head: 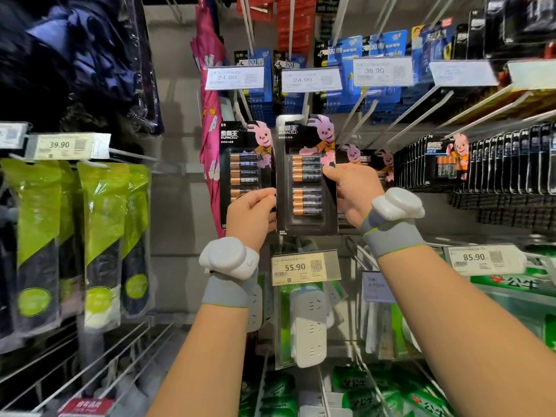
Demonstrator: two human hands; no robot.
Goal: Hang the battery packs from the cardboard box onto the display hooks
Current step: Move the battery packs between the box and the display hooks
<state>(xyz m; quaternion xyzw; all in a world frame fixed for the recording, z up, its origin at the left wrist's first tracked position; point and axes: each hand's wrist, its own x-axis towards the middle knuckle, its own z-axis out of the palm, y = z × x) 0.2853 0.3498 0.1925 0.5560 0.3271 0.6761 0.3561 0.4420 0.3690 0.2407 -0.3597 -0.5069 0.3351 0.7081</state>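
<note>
Head cam – faces fwd, close to hooks (307, 106).

A black card printed with a pink rabbit is seen on the battery pack (307, 176), its cells banded copper and black. Above, blue packs (346, 76) are hung; lime-green-and-dark sleeves (102, 221) are shown left.

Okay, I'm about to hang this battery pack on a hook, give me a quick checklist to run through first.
1. Grip of left hand on battery pack, left edge: ok.
2. Pinch of right hand on its right edge: ok.
3. Pack upright, front facing outward: ok.
4. Pack's top threaded on anything: cannot tell, blurred.
5. No overlap with neighbouring pack on its left: ok.
</note>
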